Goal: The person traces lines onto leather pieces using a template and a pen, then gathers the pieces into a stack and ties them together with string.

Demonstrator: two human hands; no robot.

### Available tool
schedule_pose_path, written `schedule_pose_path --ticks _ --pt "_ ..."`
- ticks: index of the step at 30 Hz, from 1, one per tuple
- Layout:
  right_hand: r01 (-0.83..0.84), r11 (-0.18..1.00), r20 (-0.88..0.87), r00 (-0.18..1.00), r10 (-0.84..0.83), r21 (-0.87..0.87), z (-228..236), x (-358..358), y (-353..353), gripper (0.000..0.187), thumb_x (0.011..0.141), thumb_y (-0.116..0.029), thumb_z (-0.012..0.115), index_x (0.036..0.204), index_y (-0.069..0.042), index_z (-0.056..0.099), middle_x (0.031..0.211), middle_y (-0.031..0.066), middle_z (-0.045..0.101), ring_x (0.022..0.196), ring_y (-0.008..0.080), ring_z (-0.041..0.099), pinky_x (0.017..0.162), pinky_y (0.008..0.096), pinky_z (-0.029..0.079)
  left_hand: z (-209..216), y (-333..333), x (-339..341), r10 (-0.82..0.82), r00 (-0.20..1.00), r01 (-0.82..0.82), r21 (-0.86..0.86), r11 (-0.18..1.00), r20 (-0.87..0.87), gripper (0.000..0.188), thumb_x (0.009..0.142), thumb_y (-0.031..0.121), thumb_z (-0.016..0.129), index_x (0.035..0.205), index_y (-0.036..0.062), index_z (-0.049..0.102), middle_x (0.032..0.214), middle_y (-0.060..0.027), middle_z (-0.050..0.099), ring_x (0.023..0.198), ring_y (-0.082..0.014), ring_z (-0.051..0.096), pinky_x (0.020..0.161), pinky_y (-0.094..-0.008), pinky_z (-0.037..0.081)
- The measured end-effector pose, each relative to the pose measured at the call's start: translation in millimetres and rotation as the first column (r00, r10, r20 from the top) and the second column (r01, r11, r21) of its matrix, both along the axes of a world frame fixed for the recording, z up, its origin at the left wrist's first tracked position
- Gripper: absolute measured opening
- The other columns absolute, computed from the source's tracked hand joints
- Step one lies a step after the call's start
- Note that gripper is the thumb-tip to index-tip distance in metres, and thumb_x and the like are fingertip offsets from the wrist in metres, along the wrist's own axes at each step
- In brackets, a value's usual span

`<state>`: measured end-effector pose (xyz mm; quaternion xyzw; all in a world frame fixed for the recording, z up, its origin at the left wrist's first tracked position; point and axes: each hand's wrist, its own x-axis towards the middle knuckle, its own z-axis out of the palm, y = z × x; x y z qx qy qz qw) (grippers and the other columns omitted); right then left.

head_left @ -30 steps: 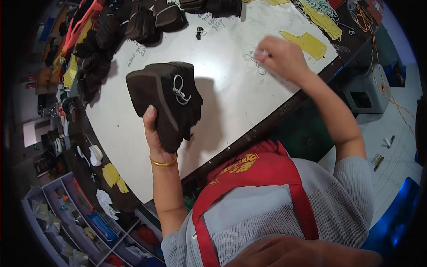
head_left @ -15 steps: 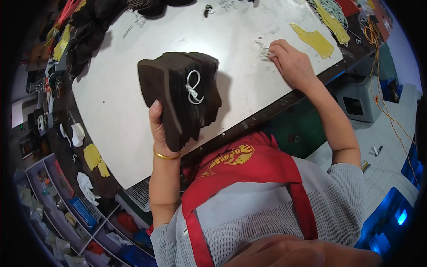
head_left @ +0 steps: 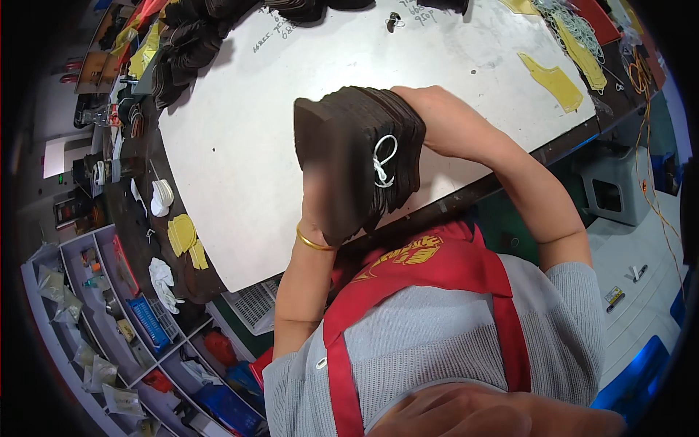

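Observation:
A thick stack of dark brown flat cut pieces (head_left: 364, 116) stands tilted above the white work board. My left hand (head_left: 314, 200) is closed around its near left part, its thumb blurred against the front face. A gold bangle (head_left: 314, 239) circles that wrist. White knotted cord (head_left: 381, 162) shows as a loop on the stack's right side. My right hand (head_left: 444, 120) is against the upper right side of the stack. Its fingers are hidden behind the pieces, so whatever they hold does not show.
More dark stacks (head_left: 193, 47) line the far left edge of the white board (head_left: 247, 175). A yellow cut piece (head_left: 555, 81) lies at the right, near a heap of pale cord (head_left: 571, 33). White gloves (head_left: 164, 285) and a compartmented shelf (head_left: 135, 371) are at left.
My right hand has moved left from the board to the stack. The small white bits that were at its fingertips no longer show on the board. The view has shifted, and my left hand still holds the stack.

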<state>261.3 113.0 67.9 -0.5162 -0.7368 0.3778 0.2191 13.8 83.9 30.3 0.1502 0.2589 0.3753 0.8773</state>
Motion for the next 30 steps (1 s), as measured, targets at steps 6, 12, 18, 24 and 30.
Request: schedule_pose_path --ticks 6,12,18,24,30 --pt "-0.054 0.987 -0.184 0.983 0.026 -0.149 -31 9 -5 0.021 0.095 -0.016 0.063 0.111 -0.004 0.069 0.092 0.0158 0.074 0.086 0.0278 0.073 0.081 0.0362 0.056 0 -1 -13 0.016 0.974 -0.041 0.107 0.993 0.225 0.077 0.088 0.043 0.068 0.149 0.0025 0.044 0.146 -0.0208 0.053 0.128 -0.0387 0.057 0.109 -0.0591 0.047" --pt "0.067 0.852 -0.597 0.685 -0.418 -0.519 -25 1 -4 0.023 0.103 -0.019 0.055 0.104 -0.002 0.070 0.090 -0.0021 0.067 0.068 0.0009 0.050 0.058 0.0192 0.042 -14 -16 -29 0.064 0.970 -0.081 0.062 0.995 0.233 0.084 0.086 0.051 0.068 0.150 0.0027 0.043 0.147 -0.0218 0.052 0.127 -0.0395 0.058 0.108 -0.0608 0.047" --pt "-0.341 0.819 -0.867 -0.023 -0.498 -0.461 -26 38 13 0.027 0.101 -0.022 0.051 0.100 -0.004 0.071 0.054 -0.0096 0.030 0.053 0.0012 0.036 0.044 0.0191 0.024 30 -3 -21 -0.035 0.920 0.152 0.274 0.950 -0.389 0.099 0.069 0.016 0.086 0.153 0.0002 0.036 0.142 -0.0151 0.056 0.127 -0.0259 0.059 0.111 -0.0418 0.046" --pt "-0.204 0.815 -0.229 0.898 0.377 0.542 65 -48 -7 0.021 0.099 -0.029 0.061 0.092 -0.010 0.068 0.058 0.0047 0.055 0.053 0.0241 0.059 0.052 0.0363 0.046 11 36 -30 0.048 0.862 0.170 0.377 0.911 -0.505 0.070 0.085 0.016 0.070 0.147 0.0001 0.041 0.132 -0.0167 0.060 0.116 -0.0264 0.064 0.101 -0.0405 0.054" --pt "-0.280 0.905 0.092 0.960 0.264 0.319 4 -12 -24 0.047 0.097 -0.050 0.059 0.077 -0.010 0.069 0.069 0.0081 0.069 0.064 0.0319 0.067 0.061 0.0427 0.053 8 31 -35 0.268 0.960 -0.278 0.199 0.940 0.075 0.056 0.096 0.034 0.058 0.142 0.0023 0.052 0.134 -0.0181 0.063 0.117 -0.0329 0.066 0.102 -0.0482 0.055"
